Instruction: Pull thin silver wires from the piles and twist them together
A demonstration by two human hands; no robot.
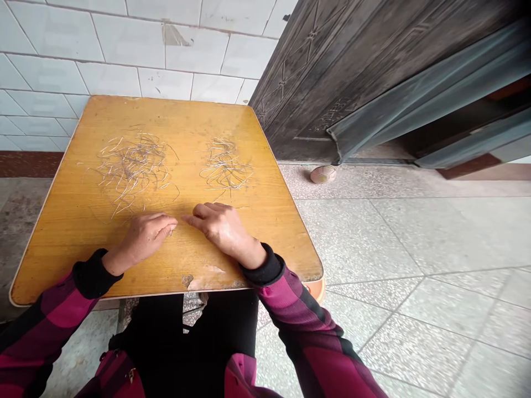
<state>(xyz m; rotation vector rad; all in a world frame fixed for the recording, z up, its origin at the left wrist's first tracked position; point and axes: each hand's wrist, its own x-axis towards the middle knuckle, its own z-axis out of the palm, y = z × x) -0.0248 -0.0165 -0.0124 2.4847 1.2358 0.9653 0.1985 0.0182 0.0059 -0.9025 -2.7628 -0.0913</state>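
A large tangled pile of thin, wire-like strands lies on the left part of the wooden table. To its right is a smaller pile of similar strands. My left hand is closed in a pinch below the large pile; whatever its fingertips hold is too small to make out. Just across a narrow gap, my right hand is also closed, thumb and curled fingers pointing toward the left fingertips. Anything in its grip is hidden. A few stray strands show beyond the right knuckles.
The yellow-brown table has worn patches along its near edge. Behind it rises a white tiled wall. A dark carved door with a greenish curtain stands to the right. One roundish pale object sits on the floor nearby.
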